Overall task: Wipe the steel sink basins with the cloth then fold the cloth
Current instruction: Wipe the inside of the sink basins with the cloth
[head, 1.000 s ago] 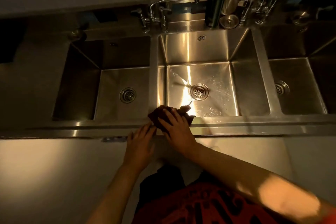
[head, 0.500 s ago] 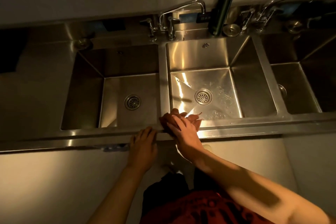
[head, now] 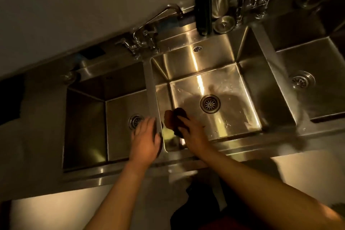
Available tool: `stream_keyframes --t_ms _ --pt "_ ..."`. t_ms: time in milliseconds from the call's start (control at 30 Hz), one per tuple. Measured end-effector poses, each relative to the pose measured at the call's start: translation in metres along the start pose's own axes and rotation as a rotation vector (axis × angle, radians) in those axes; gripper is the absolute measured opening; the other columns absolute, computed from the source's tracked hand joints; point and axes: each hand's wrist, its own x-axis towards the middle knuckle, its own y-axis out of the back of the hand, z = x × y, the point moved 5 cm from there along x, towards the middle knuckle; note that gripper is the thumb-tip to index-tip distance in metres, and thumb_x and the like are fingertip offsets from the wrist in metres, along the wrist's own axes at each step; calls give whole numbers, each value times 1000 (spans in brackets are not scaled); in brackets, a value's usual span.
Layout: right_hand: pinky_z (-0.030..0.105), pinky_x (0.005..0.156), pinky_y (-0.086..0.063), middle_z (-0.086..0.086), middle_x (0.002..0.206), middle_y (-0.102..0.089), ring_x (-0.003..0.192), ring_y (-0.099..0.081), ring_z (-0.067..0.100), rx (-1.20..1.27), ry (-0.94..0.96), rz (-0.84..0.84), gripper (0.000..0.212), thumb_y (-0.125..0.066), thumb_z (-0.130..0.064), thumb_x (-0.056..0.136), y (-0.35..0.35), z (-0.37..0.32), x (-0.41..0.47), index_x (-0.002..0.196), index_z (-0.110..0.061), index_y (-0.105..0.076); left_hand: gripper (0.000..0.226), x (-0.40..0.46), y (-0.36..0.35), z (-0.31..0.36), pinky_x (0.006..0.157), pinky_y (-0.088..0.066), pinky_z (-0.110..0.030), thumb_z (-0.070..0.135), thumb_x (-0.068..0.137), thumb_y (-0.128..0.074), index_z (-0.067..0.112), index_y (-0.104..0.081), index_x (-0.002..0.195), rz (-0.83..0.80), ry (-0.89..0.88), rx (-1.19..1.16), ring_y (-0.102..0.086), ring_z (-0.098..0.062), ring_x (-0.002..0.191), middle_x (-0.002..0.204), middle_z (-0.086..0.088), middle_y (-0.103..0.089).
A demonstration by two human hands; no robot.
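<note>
A steel sink unit has three basins. My right hand (head: 194,132) holds a dark brownish cloth (head: 173,117) down inside the middle basin (head: 242,102), at its near left corner, close to the left wall. My left hand (head: 145,140) hovers with relaxed fingers over the divider between the left basin (head: 119,117) and the middle one, holding nothing. The middle basin's floor shows water drops and a round drain (head: 210,103). Part of the cloth is hidden under my right hand.
A faucet (head: 149,30) stands behind the divider. A dark pump bottle (head: 202,3) and a loose strainer (head: 224,23) sit on the back ledge. A second faucet (head: 252,3) and the right basin (head: 317,80) lie to the right. The steel front rim (head: 261,144) runs along the near edge.
My right hand has carried the cloth off the front rim and down into the middle basin. My left hand left the rim and moved up over the divider. The view has moved closer and tilted.
</note>
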Motion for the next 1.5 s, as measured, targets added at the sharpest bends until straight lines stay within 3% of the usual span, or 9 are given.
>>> stream_keyframes --t_ms 133,233,367,667,800,933,1133,1267,1500 --pt "40 117 -39 3 145 -54 133 -52 19 288 -197 39 40 -59 -32 99 -13 20 21 135 -47 -54 64 50 2 9 124 -28 -55 35 103 -51 26 -28 161 16 -2 24 -25 -27 155 168 -3 -29" --pt "21 107 -43 -14 127 -64 121 -60 6 412 -310 -32 41 -57 -19 103 -24 23 28 141 -33 -57 63 83 0 15 127 -24 -53 39 105 -48 26 -24 162 34 28 9 -19 -23 157 171 0 -21" --pt "38 114 -43 -13 138 -61 126 -58 5 522 -359 -104 44 -58 -27 101 -53 28 38 143 -38 -55 67 126 -8 18 129 -18 -50 44 106 -44 25 -18 164 43 73 41 -11 -25 159 173 2 -11" --pt "38 125 -22 -17 165 -14 152 -18 8 426 -182 -163 60 -42 -42 105 -73 14 76 157 -51 -14 59 190 -11 21 116 -16 -23 29 109 -41 25 -20 165 262 180 -158 -15 -17 158 174 4 -9" --pt "19 120 -22 -4 164 -23 146 -24 -3 433 -53 -55 58 -41 -30 106 -68 13 114 161 -33 -22 57 194 -13 15 118 -22 -24 27 109 -40 29 -23 164 290 188 -192 -18 -12 158 174 9 -11" --pt "41 125 -23 0 166 -21 151 -23 16 421 -152 -29 58 -44 -26 103 -80 23 163 160 -27 -28 57 195 -13 14 109 -19 -8 29 108 -39 25 -25 164 289 159 -198 -14 6 150 174 8 -12" --pt "41 125 -22 2 167 -21 151 -24 23 332 -103 -2 54 -41 -34 106 -77 9 242 159 -32 -29 57 193 -16 16 97 -19 9 23 108 -42 25 -27 163 297 171 -205 -11 28 138 173 8 -15" --pt "49 122 -28 -2 166 -21 151 -24 26 331 -94 15 53 -38 -40 106 -85 -1 269 157 -39 -26 58 193 -17 14 103 -17 6 24 108 -40 27 -25 164 307 181 -196 -10 23 143 173 12 -13" --pt "44 120 -30 5 164 -26 148 -31 29 324 -254 -33 53 -44 -33 106 -95 64 273 158 -33 -31 59 194 -19 12 121 -31 -28 26 106 -41 31 -25 163 344 188 -220 -20 -7 157 172 16 -12"
